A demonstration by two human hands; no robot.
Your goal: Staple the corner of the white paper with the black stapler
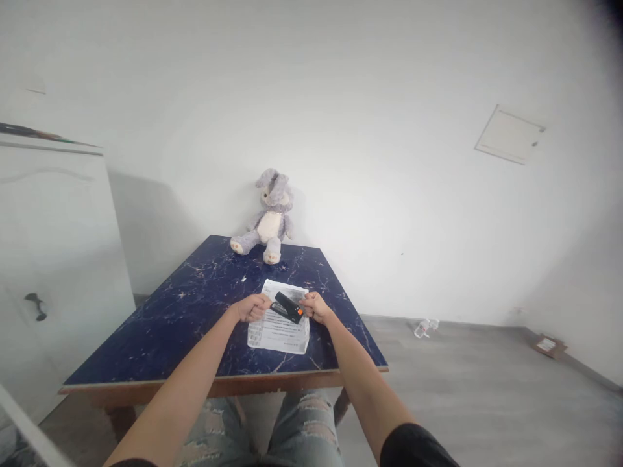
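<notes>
Both hands, left hand (252,307) and right hand (315,306), closed on black stapler (287,307) ends above printed sheet (279,319); long axis left-right, orange tip rightward, over worktop (160,324).

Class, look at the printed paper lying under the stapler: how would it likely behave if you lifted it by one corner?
The printed paper looks thin and lies flat on the table, so it would probably droop. It seems light, so a push would likely slide it across the glossy top.
</notes>
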